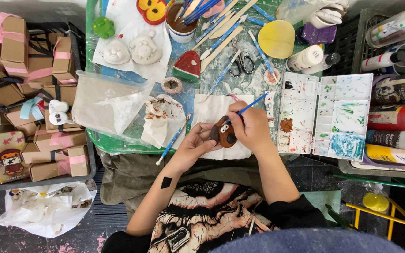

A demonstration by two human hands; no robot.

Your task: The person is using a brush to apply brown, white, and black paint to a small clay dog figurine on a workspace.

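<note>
The person's left hand [194, 143] cupped a small brown figurine [224, 132] from below, its fingers curled around the underside and pinching it steady just above a white paper towel [212, 112] on the surface [240, 84]. The right hand [251, 126] had its fingers pressed together on a thin blue paintbrush [249, 107], the tip touching the figurine's painted face. From where I stood the piece looked light, hard and brittle, likely plaster or clay, with wet paint that would smear, so the dry back and sides seemed the safest place to hold it. A stained white paint palette [326, 112] lay just beside the right hand, and unpainted white figures [132, 50] sat further back on the surface
</note>
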